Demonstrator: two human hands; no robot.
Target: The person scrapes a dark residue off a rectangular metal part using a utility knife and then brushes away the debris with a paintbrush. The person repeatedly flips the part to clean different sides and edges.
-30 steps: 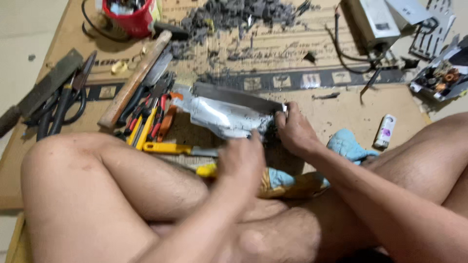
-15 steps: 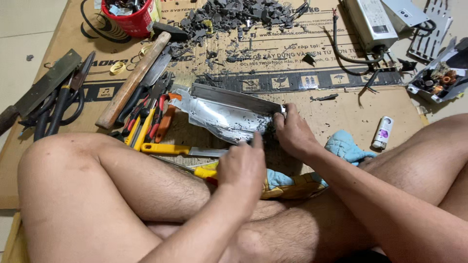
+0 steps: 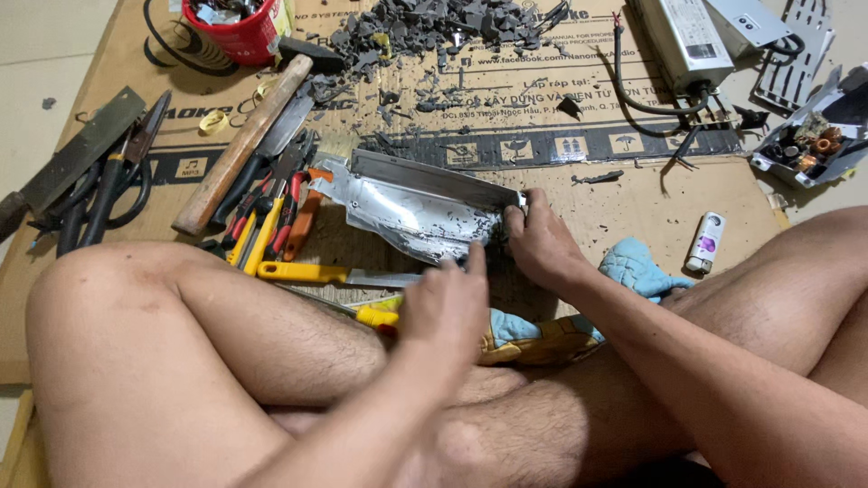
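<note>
A bent silvery metal casing, speckled with dark crumbs, lies on the cardboard sheet in front of my crossed legs. My right hand grips its right end. My left hand hovers at the casing's near edge with its back to the camera. Its fingers are curled and the index finger points at the metal. The palm is hidden, so I cannot tell whether it holds anything. A yellow-handled screwdriver lies just left of that hand.
Pliers and a yellow utility knife lie left of the casing. Beside them are a wooden-handled hammer, shears and a red tub. Grey rubble is piled at the back. At right are a power-supply box, a small lighter and a blue glove.
My left hand has crept slightly toward the casing's near edge. My right hand keeps its grip and the casing has barely moved.
</note>
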